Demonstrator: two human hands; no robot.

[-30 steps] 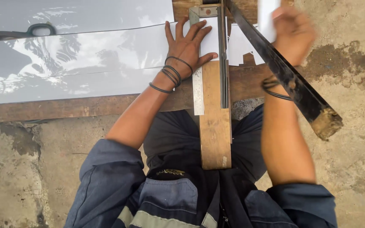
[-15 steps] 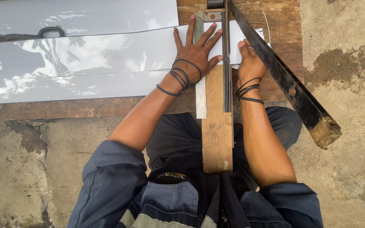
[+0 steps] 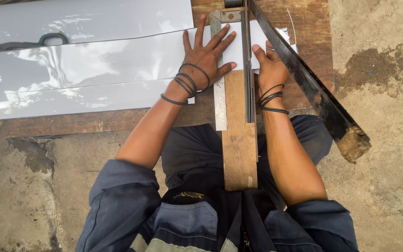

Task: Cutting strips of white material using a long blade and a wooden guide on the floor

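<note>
Sheet metal (image 3: 85, 70), glossy grey-white, three overlapping lengths counted, lies across one worn wooden bench (image 3: 304, 18) and runs off the left edge of view. Ground is bare stained concrete (image 3: 383, 93), open on the right and at lower left. One long dark cutter blade (image 3: 313, 88), raised, angles from top centre down to the right, its blunt end hanging past the bench edge over the concrete. One wooden beam (image 3: 239, 144) runs toward the person, with one steel ruler (image 3: 219, 102) along its left side. Left hand (image 3: 206, 63): fingers spread, palm pressed flat on the sheet, just beside the ruler. Right hand (image 3: 270, 67): fingers extended together, pressing on the sheet's narrow end between beam and blade. One pair of green-handled shears (image 3: 29, 43) rests on the sheet, far left.
</note>
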